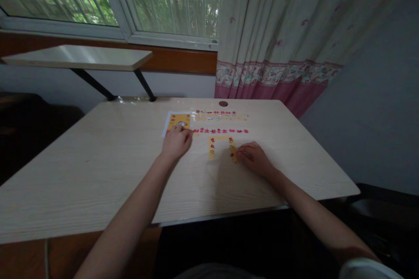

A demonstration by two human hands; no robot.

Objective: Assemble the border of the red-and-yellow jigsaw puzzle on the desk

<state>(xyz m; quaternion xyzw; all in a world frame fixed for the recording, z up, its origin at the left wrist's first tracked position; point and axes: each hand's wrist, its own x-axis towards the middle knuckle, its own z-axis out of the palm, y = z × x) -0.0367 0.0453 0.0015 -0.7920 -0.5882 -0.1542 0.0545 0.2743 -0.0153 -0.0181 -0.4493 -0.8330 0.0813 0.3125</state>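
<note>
Left hand (177, 141) lying over lower part of picture card (181, 117), fingers bent, index finger pointing toward left end of the red piece row (224, 130); can't tell if it's gripping anything. Right hand (255, 158) hovering or resting at right strip of yellow puzzle border (221, 138), fingers curled and bunched; can't tell if a piece is sitting between them, or whether fingertips are touching the strip. Border lying flat on table (98, 174) between the hands, forming three sides, gap facing the person. Red row running just beyond it, mixed loose pieces (219, 116) lying farther back, right of the card. Raised shelf (81, 57) standing back left, curtain (262, 30) hanging behind right
</note>
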